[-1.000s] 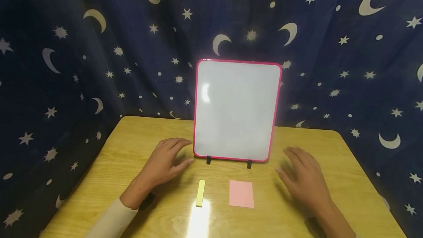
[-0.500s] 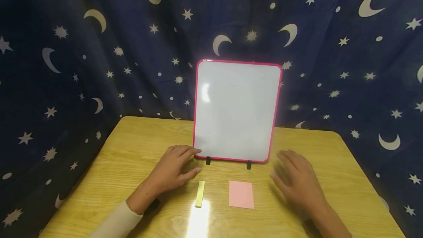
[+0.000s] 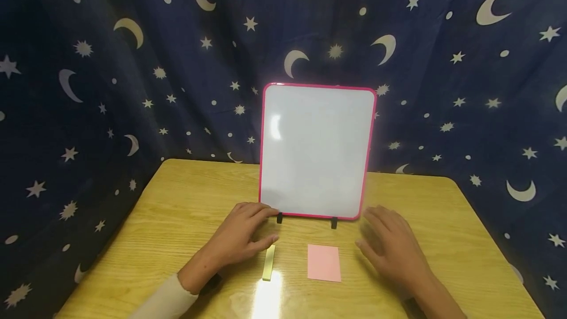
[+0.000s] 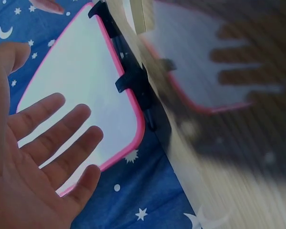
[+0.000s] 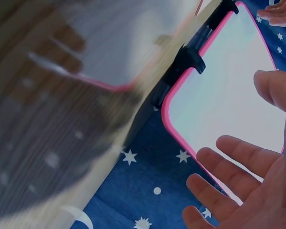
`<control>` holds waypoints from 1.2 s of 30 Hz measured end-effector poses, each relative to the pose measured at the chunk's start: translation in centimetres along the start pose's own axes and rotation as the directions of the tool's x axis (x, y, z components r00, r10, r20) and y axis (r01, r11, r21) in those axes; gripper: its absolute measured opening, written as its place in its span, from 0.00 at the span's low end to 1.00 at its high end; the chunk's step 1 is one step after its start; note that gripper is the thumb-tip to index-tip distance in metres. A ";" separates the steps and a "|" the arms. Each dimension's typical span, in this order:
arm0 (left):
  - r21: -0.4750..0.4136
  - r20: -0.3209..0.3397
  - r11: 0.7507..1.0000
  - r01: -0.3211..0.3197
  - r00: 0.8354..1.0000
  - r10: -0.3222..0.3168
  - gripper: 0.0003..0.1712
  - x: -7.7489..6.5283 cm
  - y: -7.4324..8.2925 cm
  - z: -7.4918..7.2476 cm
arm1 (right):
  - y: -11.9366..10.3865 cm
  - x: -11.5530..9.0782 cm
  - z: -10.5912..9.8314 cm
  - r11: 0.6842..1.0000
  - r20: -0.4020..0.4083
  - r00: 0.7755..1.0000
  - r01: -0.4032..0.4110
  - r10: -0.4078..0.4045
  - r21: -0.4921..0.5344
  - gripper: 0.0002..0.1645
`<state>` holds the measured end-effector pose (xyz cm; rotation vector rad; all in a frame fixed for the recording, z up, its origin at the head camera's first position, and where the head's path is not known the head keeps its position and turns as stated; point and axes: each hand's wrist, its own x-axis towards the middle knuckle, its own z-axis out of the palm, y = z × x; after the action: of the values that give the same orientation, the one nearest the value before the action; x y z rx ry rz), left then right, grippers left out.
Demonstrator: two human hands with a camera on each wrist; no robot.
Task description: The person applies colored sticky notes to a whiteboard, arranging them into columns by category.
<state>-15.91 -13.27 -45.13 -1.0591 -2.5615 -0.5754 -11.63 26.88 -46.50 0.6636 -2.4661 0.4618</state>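
Note:
A yellow strip (image 3: 268,263), perhaps a narrow sticky-note pad, lies on the table with my left hand (image 3: 243,233) just above and left of it. The left thumb's tip comes close to the strip's far end; its fingers (image 4: 62,138) are spread and hold nothing. To the right of the strip lies a pink square sticky note (image 3: 324,263). Beyond it, on the right, hovers my right hand (image 3: 394,247), slightly blurred, its fingers (image 5: 229,176) relaxed and apart with nothing between them. Behind both hands stands a blank whiteboard (image 3: 316,151) with a pink frame.
Black stand feet (image 3: 334,222) hold the whiteboard's lower edge. The wooden table (image 3: 195,181) is glossy and reflects board and hands. A dark blue curtain (image 3: 177,73) with moons and stars surrounds its back and sides.
Both hands have moved inward and a little nearer the front, the left toward the yellow strip and the right toward the pink note. Strip, note and whiteboard stay in place.

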 end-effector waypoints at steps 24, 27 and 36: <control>-0.014 0.113 0.997 -0.079 0.990 0.080 0.29 0.6 2.3 2.1 | -1.7 0.2 1.3 0.996 0.054 0.995 0.080 -0.083 0.046 0.38; -0.021 0.135 0.996 -0.084 0.987 0.086 0.29 0.7 2.6 2.4 | -2.0 0.2 1.5 0.995 0.060 0.995 0.082 -0.085 0.055 0.38; -0.010 0.181 0.995 -0.100 0.978 0.101 0.30 1.0 3.4 2.9 | -2.6 0.3 1.9 0.990 0.089 0.987 0.129 -0.133 0.050 0.37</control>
<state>-14.54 -9.11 -46.37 -1.2879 -2.6416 -0.4742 -11.20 23.79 -47.34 0.8768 -2.4845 0.4447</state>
